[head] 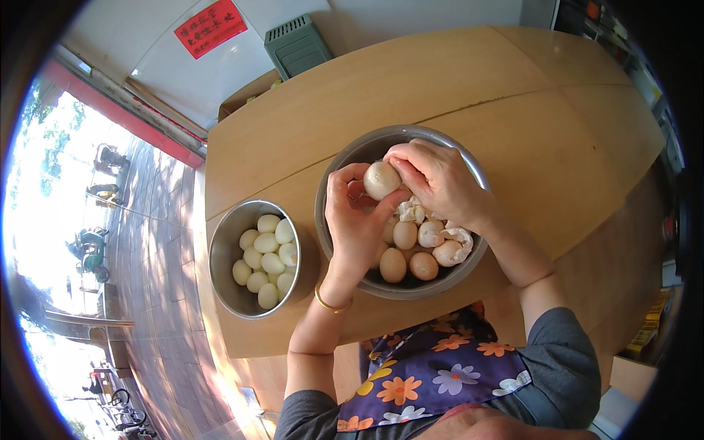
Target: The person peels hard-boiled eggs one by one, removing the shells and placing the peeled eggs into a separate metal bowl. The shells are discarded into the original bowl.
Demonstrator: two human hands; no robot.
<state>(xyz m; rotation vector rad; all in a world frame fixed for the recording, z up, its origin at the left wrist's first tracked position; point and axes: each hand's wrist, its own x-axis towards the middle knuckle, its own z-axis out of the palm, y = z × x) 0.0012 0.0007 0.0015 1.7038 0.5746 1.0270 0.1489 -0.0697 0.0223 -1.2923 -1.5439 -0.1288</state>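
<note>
My left hand [355, 217] holds an egg [382, 180] between thumb and fingers, above a wide metal basin [407, 294]. The fingertips of my right hand [440, 176] are pinched at the egg's right side; whether they grip a bit of shell cannot be seen. Under my hands the basin holds several brown eggs in their shells [393, 265] and crumpled pieces of white eggshell [411, 210]. A curved shell piece [461, 242] lies at the basin's right. To the left of the basin stands a deep metal pot [219, 280] with several peeled white eggs [266, 242] inside.
Both vessels stand on a wooden table [539, 165] with a seam along it. A green plastic bin [297, 44] and a cardboard box [247, 93] are beyond its far edge. A red sign with writing [210, 27] hangs there. Paving [159, 264] with parked vehicles shows at left.
</note>
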